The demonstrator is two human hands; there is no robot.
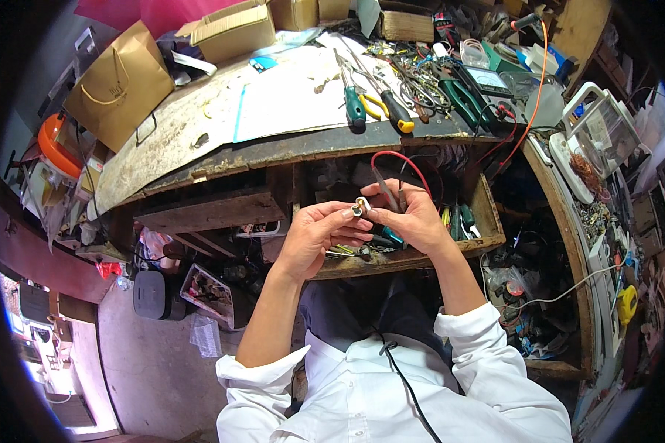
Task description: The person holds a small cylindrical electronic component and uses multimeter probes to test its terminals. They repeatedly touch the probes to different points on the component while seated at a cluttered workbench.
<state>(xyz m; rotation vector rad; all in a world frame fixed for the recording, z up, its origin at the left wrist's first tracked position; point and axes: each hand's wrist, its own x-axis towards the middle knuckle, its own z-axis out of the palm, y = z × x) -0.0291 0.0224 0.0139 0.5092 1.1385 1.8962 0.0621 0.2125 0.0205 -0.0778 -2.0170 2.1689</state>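
My left hand (321, 230) and my right hand (412, 220) meet over the open drawer, above my lap. Between their thumbs and fingertips is a small white part (363, 201) with brass-coloured and dark bits; its exact kind is too small to tell. Slim dark pointed pieces (389, 193) stick up between the fingers of my right hand, with a red lead (405, 156) arching over them. They look like test probes, though my fingers partly cover them. Both hands are closed in a pinch.
Beneath my hands, the wooden drawer (488, 235) holds tools. On the bench lie white paper (288, 103), a green screwdriver (354, 107), a yellow-and-black screwdriver (397, 114), green-handled pliers (459, 102) and an analog meter (488, 80). An orange cable (537, 96) hangs at the right.
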